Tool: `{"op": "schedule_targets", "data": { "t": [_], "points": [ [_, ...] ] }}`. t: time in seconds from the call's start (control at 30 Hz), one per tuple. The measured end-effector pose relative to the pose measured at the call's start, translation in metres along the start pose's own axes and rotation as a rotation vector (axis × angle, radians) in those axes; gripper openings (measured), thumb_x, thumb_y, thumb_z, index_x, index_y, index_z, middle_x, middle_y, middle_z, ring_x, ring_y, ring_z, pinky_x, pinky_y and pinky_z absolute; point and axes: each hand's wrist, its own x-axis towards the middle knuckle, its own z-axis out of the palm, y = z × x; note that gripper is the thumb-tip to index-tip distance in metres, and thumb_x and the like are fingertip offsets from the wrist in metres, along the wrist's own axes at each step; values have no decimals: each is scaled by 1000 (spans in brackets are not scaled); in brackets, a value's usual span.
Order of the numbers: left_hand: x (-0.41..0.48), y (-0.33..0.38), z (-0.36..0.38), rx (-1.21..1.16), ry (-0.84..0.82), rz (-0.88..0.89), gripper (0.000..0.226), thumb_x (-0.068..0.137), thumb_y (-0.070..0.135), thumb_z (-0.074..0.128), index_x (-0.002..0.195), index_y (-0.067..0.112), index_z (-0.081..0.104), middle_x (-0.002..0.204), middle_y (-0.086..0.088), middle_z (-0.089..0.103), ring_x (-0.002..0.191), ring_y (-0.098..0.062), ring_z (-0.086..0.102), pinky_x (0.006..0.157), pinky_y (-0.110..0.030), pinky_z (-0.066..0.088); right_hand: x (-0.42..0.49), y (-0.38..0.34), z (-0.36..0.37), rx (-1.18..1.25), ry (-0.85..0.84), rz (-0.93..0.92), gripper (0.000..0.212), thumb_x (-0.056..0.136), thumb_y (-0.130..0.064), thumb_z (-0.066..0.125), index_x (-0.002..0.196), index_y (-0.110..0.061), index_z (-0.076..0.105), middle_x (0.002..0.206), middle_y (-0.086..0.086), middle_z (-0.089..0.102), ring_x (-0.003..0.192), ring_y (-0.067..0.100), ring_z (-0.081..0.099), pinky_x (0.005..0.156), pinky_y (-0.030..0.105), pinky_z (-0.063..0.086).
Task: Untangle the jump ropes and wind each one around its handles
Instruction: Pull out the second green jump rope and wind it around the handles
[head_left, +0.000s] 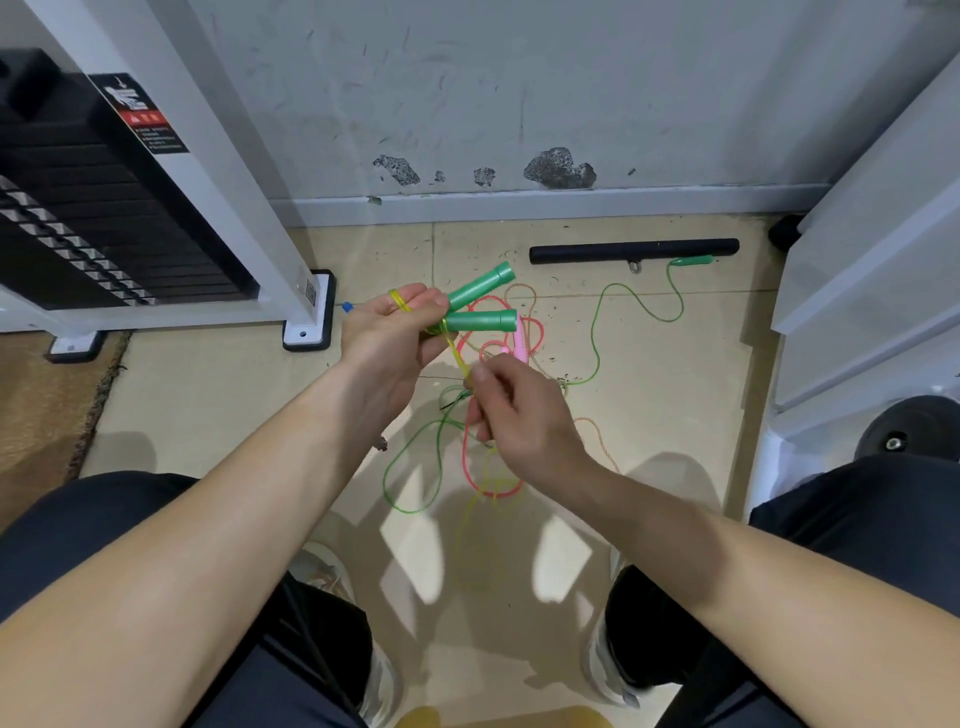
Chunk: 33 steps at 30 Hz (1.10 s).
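Seen from above, a seated person's left hand (387, 338) grips two green handles (480, 320) side by side, their free ends pointing right. A yellow rope (457, 356) loops over that hand's fingers and runs down from the handles to the right hand (519, 410), which pinches it between thumb and fingertips just below. On the tiled floor (208, 395) beneath lies a tangle of pink rope (470, 457) and green rope (597, 332), with a pink handle (519, 343). The yellow slack below looks blurred, possibly crossing the tangle. A black bar (634, 251) lies near the wall.
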Motion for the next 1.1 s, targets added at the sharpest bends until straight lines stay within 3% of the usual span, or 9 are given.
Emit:
{"op": "schedule_targets", "data": {
  "t": [0.1,0.2,0.3,0.43,0.57,0.73,0.93,1.03,1.1],
  "points": [
    [-2,6,0,20,-86,2,38,88,-3,70,123,-6,58,88,-2,69,80,-18,73,76,-32,62,7,-5,-8,214,-237,296,39,109,-37,34,107,-16,66,74,3,70,66,15,59,69,30,48],
    [-7,5,3,61,-135,11,38,88,1,71,124,-5,59,99,-8,70,87,-21,72,79,-34,62,11,-10,-19,302,-357,294,37,109,-35,35,106,-18,68,88,2,72,81,11,62,73,21,47],
    [-10,3,4,103,-152,22,33,89,4,71,121,0,62,99,-6,72,91,-22,72,85,-36,61,13,-8,-27,301,-346,147,26,105,-17,49,91,-5,67,89,8,70,80,9,64,76,16,48],
    [-11,5,1,176,-176,3,32,89,7,72,120,6,63,99,0,74,87,-19,73,75,-29,61,25,1,-42,258,-314,170,19,99,-16,62,91,0,68,80,11,68,77,20,63,82,40,51],
    [-16,7,0,346,-288,-14,27,90,11,72,116,14,66,98,5,73,75,-12,71,72,-25,61,36,0,-65,181,-291,135,7,92,0,66,87,-2,69,71,0,64,66,7,59,69,22,46],
    [-19,8,-3,631,-462,120,26,91,8,70,115,17,65,100,12,69,80,-2,66,61,-18,53,45,-4,-85,178,-383,169,22,93,13,57,95,-4,71,76,-5,74,71,6,67,66,15,49],
    [-15,-10,-5,951,-545,407,33,92,3,66,117,23,57,106,11,60,98,1,61,89,-27,52,45,-16,-76,127,-261,233,9,87,1,71,82,-6,74,64,3,68,53,8,55,54,21,43],
    [-13,-17,-2,1080,-465,523,33,92,5,65,119,22,56,105,11,62,100,-12,60,89,-26,50,42,-20,-67,-28,-131,247,8,84,-9,73,79,-13,77,68,2,70,57,9,58,58,28,48],
    [-14,-23,1,1158,-417,596,34,92,4,64,122,19,56,107,7,60,97,-11,56,81,-15,45,41,-25,-63,-357,-89,194,9,85,-21,69,81,-16,75,73,-1,70,69,13,63,63,30,51]
  ]
}}
